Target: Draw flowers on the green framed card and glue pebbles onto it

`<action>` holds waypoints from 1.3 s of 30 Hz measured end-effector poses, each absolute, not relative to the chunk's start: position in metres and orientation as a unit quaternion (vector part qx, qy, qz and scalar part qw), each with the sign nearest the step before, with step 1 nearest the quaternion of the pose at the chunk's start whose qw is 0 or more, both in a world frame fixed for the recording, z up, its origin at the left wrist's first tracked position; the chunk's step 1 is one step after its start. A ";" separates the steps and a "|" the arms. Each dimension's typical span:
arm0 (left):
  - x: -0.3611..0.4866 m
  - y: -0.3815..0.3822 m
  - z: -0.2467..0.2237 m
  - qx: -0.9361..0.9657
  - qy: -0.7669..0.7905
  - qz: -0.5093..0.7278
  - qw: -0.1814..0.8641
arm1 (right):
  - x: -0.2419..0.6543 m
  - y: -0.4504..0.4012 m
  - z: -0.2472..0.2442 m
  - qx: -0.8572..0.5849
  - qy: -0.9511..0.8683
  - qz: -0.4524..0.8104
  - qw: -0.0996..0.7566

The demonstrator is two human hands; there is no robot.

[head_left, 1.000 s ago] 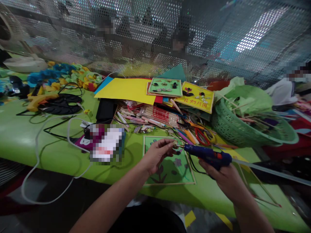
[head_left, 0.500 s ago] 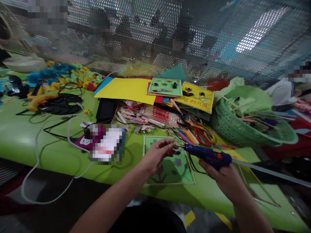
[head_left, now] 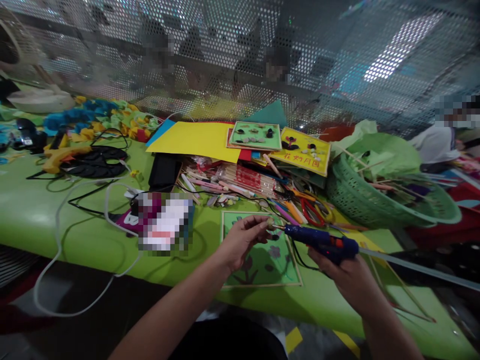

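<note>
My left hand [head_left: 245, 239] pinches a small pebble-like piece [head_left: 270, 223] between thumb and fingertips. Wrapped round the handle of a blue glue gun [head_left: 318, 240] is my right hand [head_left: 343, 272]. The gun points left, its metal nozzle at or very near the small piece; a clear glue stick [head_left: 416, 267] sticks out of its back. Under both hands lies a green framed picture [head_left: 262, 272] with dark flower shapes, partly hidden by my left hand.
Behind are pens, pliers, red-handled scissors [head_left: 312, 212], yellow sheets [head_left: 195, 140] and two finished-looking pictures [head_left: 255, 134]. A green basket [head_left: 375, 200] stands right. Left are a phone [head_left: 167, 225], white cable [head_left: 56, 250] and yellow glue gun [head_left: 63, 156]. People show behind a perforated screen.
The glue gun's nozzle has shifted very slightly right, and the small piece shows a little more clearly. Both hands keep their grips.
</note>
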State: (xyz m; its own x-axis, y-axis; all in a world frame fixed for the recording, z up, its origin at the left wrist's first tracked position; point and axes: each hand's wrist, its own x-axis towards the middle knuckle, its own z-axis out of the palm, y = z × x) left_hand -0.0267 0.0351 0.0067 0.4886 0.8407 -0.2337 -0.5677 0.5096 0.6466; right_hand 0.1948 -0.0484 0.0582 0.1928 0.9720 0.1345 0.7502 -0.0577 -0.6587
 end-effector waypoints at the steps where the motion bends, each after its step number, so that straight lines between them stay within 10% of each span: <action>1: -0.027 0.035 0.007 0.252 0.270 0.425 0.827 | 0.195 -0.048 0.057 -0.706 -0.608 0.177 0.317; 39: -0.027 0.035 0.005 0.258 0.276 0.420 0.825 | 0.203 -0.052 0.040 -0.713 -0.598 0.184 0.317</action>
State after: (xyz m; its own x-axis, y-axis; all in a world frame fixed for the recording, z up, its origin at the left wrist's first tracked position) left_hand -0.0270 0.0348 0.0050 0.4949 0.8355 -0.2387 -0.5504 0.5140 0.6579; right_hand 0.2028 -0.0523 0.0403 0.2171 0.9692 0.1163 0.7355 -0.0841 -0.6723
